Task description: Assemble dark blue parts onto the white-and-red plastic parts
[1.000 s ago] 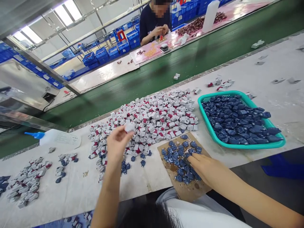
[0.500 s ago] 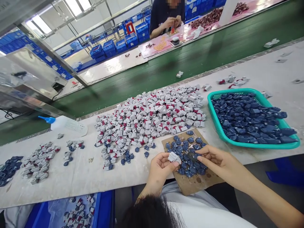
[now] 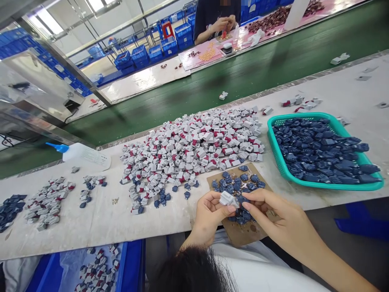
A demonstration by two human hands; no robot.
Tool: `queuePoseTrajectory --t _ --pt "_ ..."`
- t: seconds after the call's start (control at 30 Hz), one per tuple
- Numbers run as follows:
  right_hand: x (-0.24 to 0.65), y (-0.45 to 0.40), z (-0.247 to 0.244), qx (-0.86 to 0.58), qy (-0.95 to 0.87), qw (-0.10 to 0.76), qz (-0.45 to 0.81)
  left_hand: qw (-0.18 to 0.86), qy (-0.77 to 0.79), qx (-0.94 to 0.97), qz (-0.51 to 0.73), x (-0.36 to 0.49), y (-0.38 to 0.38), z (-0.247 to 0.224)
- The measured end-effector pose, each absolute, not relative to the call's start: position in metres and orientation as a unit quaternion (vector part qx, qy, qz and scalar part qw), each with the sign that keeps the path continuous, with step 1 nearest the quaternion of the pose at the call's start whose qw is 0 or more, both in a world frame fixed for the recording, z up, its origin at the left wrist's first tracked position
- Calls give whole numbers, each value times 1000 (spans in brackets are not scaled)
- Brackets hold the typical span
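My left hand [image 3: 209, 215] pinches a light grey plastic piece [image 3: 227, 198] between thumb and fingers. My right hand [image 3: 270, 213] is closed at the fingertips on a small dark blue plastic piece [image 3: 240, 199], mostly hidden, right beside the grey one; whether the two touch I cannot tell. Under both hands lies a brown board [image 3: 243, 239] with wet, shiny spots. Several dark blue pieces [image 3: 226, 185] are scattered over it.
A large heap of grey and red pieces [image 3: 194, 142] lies beyond the board. At right stands a green basket [image 3: 275, 158] of dark blue parts. A white bottle [image 3: 88, 156] with a blue tip lies left. A blue bin [image 3: 129, 263] sits below the table. Another person [image 3: 215, 20] works across the green belt [image 3: 170, 93].
My right hand has moved left from the blue pieces on the board to the grey piece. My left hand has shifted slightly right, still holding the grey piece.
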State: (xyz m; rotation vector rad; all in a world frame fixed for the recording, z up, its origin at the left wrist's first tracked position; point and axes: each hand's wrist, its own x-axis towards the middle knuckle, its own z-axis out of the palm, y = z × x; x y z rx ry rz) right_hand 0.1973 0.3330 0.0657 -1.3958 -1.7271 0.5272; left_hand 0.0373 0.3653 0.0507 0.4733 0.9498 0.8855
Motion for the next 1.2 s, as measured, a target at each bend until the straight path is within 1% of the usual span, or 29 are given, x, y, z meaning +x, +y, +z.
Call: queuePoseTrajectory --t 0.13,0.37,0.53,0.73,0.8,0.87,0.97,1.03,1.1,1.2 --pt "197 334 67 -544 -707 383 239 761 444 236 410 35 366 51" --pt "208 342 74 -502 -710 286 403 751 445 320 367 32 362 53" --pt "211 347 68 -488 -673 262 490 748 455 308 372 32 357 47" --pt "205 362 61 -476 -649 244 541 748 473 244 396 35 352 37" --pt "203 367 58 -464 -623 253 577 760 470 205 400 37 351 37" --pt "200 371 57 -466 -595 290 587 771 459 195 395 39 350 39" --pt "193 377 63 -522 -562 384 513 779 432 261 372 40 352 43" --pt "187 382 71 -548 -537 429 476 778 410 320 352 39 355 46" --pt "178 388 78 -546 -509 441 498 774 400 360 332 38 357 47" --pt "162 398 85 -518 -450 447 574 754 421 396 312 40 360 49"
